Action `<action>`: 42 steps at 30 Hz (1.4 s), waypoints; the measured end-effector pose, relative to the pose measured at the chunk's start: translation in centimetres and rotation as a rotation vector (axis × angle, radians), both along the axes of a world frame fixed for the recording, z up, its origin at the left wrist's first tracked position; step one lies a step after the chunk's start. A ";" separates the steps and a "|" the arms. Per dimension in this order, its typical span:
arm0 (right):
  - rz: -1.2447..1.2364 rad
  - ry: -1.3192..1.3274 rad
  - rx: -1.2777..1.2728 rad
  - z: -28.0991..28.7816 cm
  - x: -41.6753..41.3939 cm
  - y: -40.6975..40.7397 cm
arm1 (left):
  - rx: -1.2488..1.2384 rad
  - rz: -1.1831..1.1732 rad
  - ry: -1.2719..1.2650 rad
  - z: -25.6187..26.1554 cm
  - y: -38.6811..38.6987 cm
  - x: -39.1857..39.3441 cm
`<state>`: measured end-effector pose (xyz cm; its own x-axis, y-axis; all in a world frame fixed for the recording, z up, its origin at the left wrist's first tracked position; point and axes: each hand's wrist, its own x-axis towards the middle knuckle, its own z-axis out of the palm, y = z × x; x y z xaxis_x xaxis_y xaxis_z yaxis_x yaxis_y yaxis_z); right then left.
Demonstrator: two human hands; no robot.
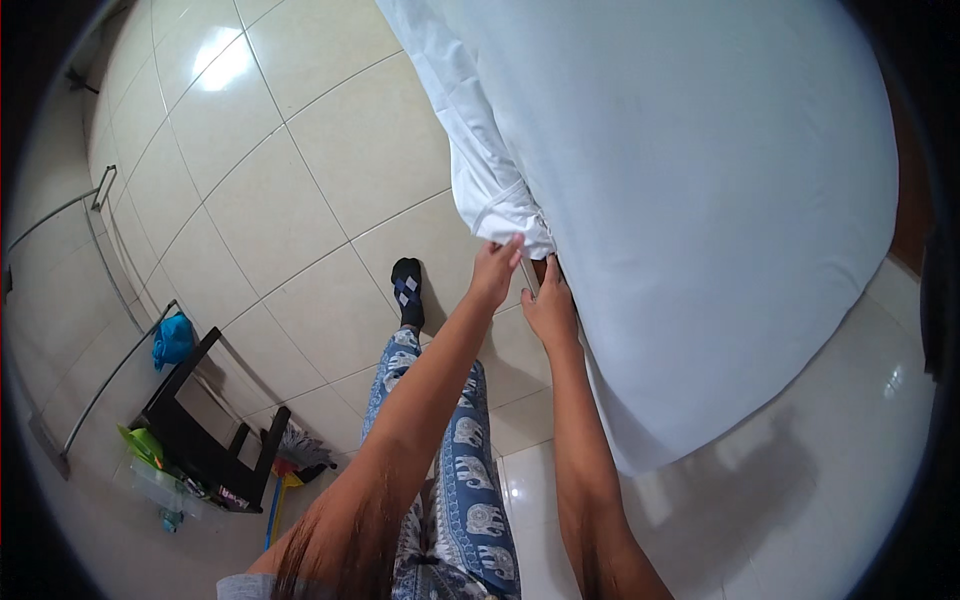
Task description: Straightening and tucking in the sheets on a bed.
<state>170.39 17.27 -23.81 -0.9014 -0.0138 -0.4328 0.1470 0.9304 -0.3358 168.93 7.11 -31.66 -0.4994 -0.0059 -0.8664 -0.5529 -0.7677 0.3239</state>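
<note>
A large bed or mattress covered with a smooth white sheet (697,210) fills the right of the view. Along its left side hangs a loose, gathered white cloth (480,150) with a bunched, elastic-looking edge. My left hand (495,270) is at the lower end of this cloth, thumb and fingers near its hem; whether they grip it cannot be told. Just to the right, my right hand (551,304) reaches to the side of the bed, index finger stretched up to the cloth's corner, thumb apart. A small piece of brown frame shows between the hands.
At the lower left stands a black shelf or small table (202,442) with a green item and a clear container. Beside it are a grey duster (300,448) and blue and yellow handles. A blue cloth (172,341) hangs near a metal rack (112,360). My socked foot (406,289) stands on floor tiles.
</note>
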 end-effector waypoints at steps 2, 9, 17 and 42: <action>0.005 0.012 -0.023 1.6 0.0 -0.7 | -0.061 0.065 0.140 0.4 0.0 -2.3; 0.012 0.204 -0.118 2.5 -1.9 -2.5 | -1.071 -0.333 0.613 4.6 -1.4 -9.8; -0.023 0.048 -0.085 1.8 -3.3 -4.5 | -1.669 -1.166 1.124 4.9 -5.8 -10.4; -0.174 0.121 -0.062 0.1 -5.0 -5.2 | -1.090 -1.550 1.269 6.4 -5.3 -18.3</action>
<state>165.44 12.04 -23.73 -0.9378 0.1234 -0.3244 0.2589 0.8713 -0.4169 150.67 1.79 -25.29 -0.6942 0.7046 -0.1474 0.4038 0.5507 0.7305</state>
